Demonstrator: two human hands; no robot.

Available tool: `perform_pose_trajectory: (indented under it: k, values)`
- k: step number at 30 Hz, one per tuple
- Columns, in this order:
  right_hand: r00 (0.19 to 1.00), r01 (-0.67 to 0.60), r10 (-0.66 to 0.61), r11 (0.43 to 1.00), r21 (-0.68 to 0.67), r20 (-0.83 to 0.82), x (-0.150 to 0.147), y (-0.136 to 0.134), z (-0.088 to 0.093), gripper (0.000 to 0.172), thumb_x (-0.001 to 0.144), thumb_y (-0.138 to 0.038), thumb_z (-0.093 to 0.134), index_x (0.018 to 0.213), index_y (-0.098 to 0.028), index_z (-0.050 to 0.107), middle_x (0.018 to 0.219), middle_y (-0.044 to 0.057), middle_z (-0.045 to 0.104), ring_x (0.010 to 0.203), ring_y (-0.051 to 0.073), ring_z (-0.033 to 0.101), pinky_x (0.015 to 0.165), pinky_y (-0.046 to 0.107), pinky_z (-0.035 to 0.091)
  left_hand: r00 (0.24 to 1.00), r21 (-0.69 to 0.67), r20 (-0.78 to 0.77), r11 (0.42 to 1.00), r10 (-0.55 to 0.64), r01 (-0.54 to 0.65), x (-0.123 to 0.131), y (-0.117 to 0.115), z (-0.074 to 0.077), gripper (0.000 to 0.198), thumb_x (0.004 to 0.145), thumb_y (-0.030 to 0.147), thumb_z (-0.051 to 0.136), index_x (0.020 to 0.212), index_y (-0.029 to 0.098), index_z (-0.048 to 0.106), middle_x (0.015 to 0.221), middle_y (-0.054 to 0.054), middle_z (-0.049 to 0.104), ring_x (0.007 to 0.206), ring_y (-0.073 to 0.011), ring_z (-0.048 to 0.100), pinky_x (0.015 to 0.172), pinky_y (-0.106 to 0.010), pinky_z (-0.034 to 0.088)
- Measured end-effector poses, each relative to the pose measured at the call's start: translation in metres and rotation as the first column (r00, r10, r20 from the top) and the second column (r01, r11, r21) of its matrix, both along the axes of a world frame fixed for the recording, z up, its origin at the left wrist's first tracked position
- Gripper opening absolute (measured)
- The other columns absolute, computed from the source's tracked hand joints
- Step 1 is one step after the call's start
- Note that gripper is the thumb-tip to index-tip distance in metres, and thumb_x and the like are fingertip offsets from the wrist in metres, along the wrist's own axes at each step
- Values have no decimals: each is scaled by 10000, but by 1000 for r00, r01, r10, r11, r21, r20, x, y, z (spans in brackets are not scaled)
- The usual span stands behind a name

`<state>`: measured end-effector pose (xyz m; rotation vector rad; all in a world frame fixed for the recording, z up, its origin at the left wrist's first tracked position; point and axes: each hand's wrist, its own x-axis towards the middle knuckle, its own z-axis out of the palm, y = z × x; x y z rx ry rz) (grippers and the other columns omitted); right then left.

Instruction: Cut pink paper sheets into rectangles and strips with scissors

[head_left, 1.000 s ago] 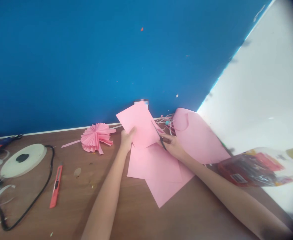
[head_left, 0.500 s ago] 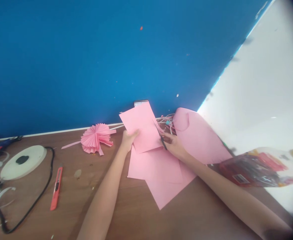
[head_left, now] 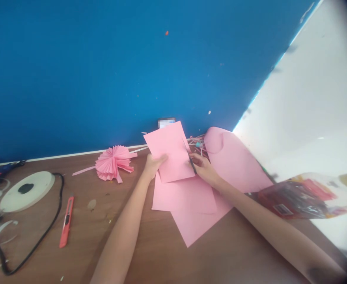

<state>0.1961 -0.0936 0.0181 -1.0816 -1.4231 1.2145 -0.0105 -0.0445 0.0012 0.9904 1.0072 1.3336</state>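
My left hand (head_left: pixel 153 165) pinches the lower left edge of a pink paper sheet (head_left: pixel 170 154) and holds it up above the table. My right hand (head_left: pixel 204 170) grips small dark scissors (head_left: pixel 190 157), whose blades meet the sheet's right edge. Below the held sheet lie more flat pink sheets (head_left: pixel 188 205) on the brown table (head_left: pixel 102 236). A large curled pink sheet (head_left: pixel 232 157) leans at the right, behind my right hand.
A pink pleated paper fan (head_left: pixel 114 162) lies left of my left hand. Farther left are an orange utility knife (head_left: pixel 66 221), a white round disc (head_left: pixel 25 190) and a black cable (head_left: pixel 28 248). A clear plastic packet (head_left: pixel 303 195) sits at right. Blue wall behind, white wall right.
The held pink sheet has turned slightly more upright and shifted a little right. The scissors have moved slightly up along its right edge.
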Motion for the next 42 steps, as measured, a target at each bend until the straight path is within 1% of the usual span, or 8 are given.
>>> perform_pose_trajectory:
  k: [5, 11, 15, 24, 27, 31, 34, 42]
  values:
    - [1000, 8, -8, 1000, -24, -5, 0, 1, -1, 358, 711, -417, 685, 977, -189, 615, 831, 33, 655, 734, 162, 596, 715, 298, 489, 1000, -4, -8, 1000, -7, 7, 0, -1, 1, 523, 461, 362, 858, 877, 79, 719, 1007, -158, 698, 969, -317, 648, 923, -481, 490]
    - [1000, 7, -8, 1000, 28, 11, -1, 2, -3, 368, 716, -412, 686, 998, -183, 624, 832, 28, 646, 744, 155, 580, 688, 275, 471, 1000, -16, -1, 1000, -13, 13, 0, 0, 0, 538, 448, 367, 860, 881, 82, 721, 1019, -161, 695, 982, -313, 644, 927, -472, 487]
    - [999, 21, -22, 1000, 16, 29, 0, 1, -4, 373, 722, -412, 681, 1008, -177, 634, 808, 28, 647, 708, 151, 572, 642, 264, 459, 1000, -15, -9, 1000, -11, 10, 0, 1, 0, 541, 457, 359, 857, 903, 88, 716, 1022, -153, 696, 987, -311, 643, 925, -465, 488]
    - [1000, 26, -27, 999, 47, 11, 2, 2, -10, 394, 746, -358, 664, 1096, -179, 652, 1002, 65, 679, 869, 202, 624, 770, 312, 495, 1000, -8, 22, 1000, 1, -1, 1, 0, 1, 563, 430, 370, 863, 894, 88, 716, 1032, -165, 690, 1006, -328, 632, 943, -497, 467]
    - [1000, 20, -19, 999, 41, -24, 1, 1, -7, 383, 740, -363, 674, 1081, -190, 671, 1014, 63, 686, 887, 210, 635, 818, 336, 499, 1000, -7, 22, 1000, 4, -4, 1, 0, 1, 549, 441, 357, 863, 893, 82, 716, 1017, -166, 694, 997, -331, 636, 942, -493, 468]
    - [999, 12, -11, 999, 42, -34, 0, -1, -4, 433, 728, -394, 683, 1114, -199, 666, 1007, 59, 694, 894, 222, 641, 844, 359, 504, 1000, -12, 31, 1000, 2, -2, 0, 1, 1, 560, 438, 344, 867, 904, 75, 712, 1024, -168, 691, 990, -335, 638, 927, -488, 480]
    - [1000, 3, -2, 1000, 31, -31, 0, -2, -5, 449, 729, -390, 682, 1130, -189, 656, 1000, 61, 695, 885, 224, 640, 820, 352, 509, 1000, -18, 26, 1000, -6, 7, -1, 1, 0, 573, 446, 342, 866, 925, 71, 708, 1044, -169, 686, 999, -334, 634, 923, -482, 483]
    - [1000, 21, -21, 1000, -2, -17, 1, -2, -7, 425, 730, -411, 680, 1083, -178, 642, 850, 38, 692, 724, 178, 619, 676, 289, 503, 998, -6, 12, 998, -60, 60, -2, -1, 1, 569, 467, 317, 862, 955, 72, 703, 1056, -168, 683, 1000, -328, 635, 914, -471, 492]
